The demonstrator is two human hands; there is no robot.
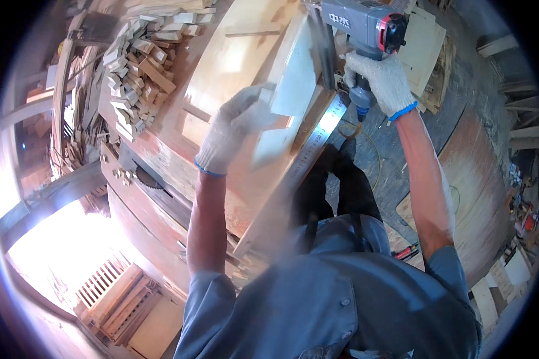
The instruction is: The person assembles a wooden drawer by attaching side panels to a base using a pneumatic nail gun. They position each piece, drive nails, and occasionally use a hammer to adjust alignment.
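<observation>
My right hand (380, 81), in a white knitted glove with a blue cuff, is closed round the handle of a grey-black nail gun (359, 27) at the top. A blue fitting (360, 99) shows at the bottom of its handle, near a thin yellow hose (377, 157). My left hand (226, 128), gloved alike, is over the wooden bench beside a white panel (294, 78); motion smears its fingers, so its grip is unclear. Along the bench edge lies a metal ruler (320, 134), with a wooden strip (307, 122) beside it.
Many small wood offcuts (144, 75) are heaped on the far left of the bench. A toothed saw blade (147, 178) sticks up at the bench's left side. Stacked boards (117, 299) stand at the lower left. Thin sheets (425, 51) lie beyond my right hand.
</observation>
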